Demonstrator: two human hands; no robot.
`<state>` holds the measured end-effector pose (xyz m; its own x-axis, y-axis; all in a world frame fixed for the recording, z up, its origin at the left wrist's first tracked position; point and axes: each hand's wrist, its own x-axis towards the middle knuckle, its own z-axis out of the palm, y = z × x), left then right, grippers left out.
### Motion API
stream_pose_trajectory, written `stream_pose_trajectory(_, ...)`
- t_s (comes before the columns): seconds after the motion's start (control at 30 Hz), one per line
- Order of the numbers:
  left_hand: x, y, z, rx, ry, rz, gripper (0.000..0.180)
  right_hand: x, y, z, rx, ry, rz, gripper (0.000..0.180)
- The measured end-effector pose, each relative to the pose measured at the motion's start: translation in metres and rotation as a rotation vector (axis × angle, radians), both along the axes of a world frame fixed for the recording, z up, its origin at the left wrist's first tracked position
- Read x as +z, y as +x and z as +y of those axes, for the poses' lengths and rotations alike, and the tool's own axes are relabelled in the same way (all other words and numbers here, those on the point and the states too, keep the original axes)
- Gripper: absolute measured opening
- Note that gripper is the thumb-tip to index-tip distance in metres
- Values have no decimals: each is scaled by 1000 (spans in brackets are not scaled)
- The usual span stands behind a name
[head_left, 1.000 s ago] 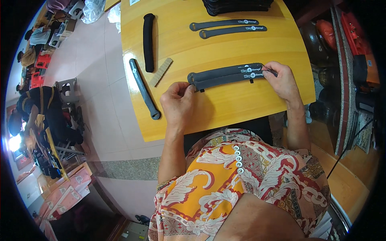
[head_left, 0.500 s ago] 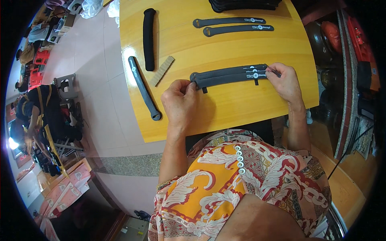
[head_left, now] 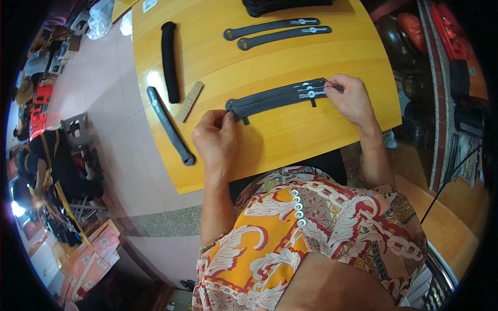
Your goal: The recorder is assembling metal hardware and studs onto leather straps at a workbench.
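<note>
Several dark grey straps (head_left: 275,98) with pale print lie overlapped in a bundle above the table, near its front edge. My left hand (head_left: 215,140) is closed, its thumb and fingers pinching the bundle's rounded left end. At the right end, my right hand (head_left: 351,101) is closed in a pinch on the strap tips, where a thin dark piece sticks out; its kind is hard to make out. Two short black tabs, one a right tab (head_left: 313,103) and the other a left tab (head_left: 246,121), show below the bundle's lower edge.
Two grey straps (head_left: 285,37) lie farther back, before a black stack (head_left: 285,5). To the left are a black padded strip (head_left: 169,62), a ridged tan strip (head_left: 190,101) and another grey strap (head_left: 170,126) on the yellow table (head_left: 207,176). People sit far left.
The whole view has shifted, so the table and its things sit farther left in the picture. Both hands keep their pinch on the bundle; the right fingers have turned slightly.
</note>
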<state>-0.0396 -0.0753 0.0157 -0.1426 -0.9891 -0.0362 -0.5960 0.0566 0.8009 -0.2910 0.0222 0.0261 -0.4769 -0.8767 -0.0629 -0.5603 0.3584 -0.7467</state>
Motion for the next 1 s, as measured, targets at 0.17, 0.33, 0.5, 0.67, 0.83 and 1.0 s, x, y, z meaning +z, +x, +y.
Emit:
stream_pose_trajectory(0.17,-1,1,-1,-10,28,-4,12,3,3,-1,-11,56,-38,12)
stream_pose_trajectory(0.33,-2,0,-1,-7,29,11,12,2,3,-1,-18,44,-24,13)
stream_pose_trajectory(0.5,-8,2,-2,-35,2,-5,11,3,7,-3,-80,47,46,14)
stream_pose_trajectory(0.67,-2,1,-1,-28,-10,-47,11,4,10,-5,-65,82,84,12)
stream_pose_trajectory(0.83,10,4,-10,-90,18,-259,20,2,11,-8,-32,135,184,14)
stream_pose_trajectory(1.0,14,9,-18,-178,73,-342,27,-4,7,-8,-64,107,188,24)
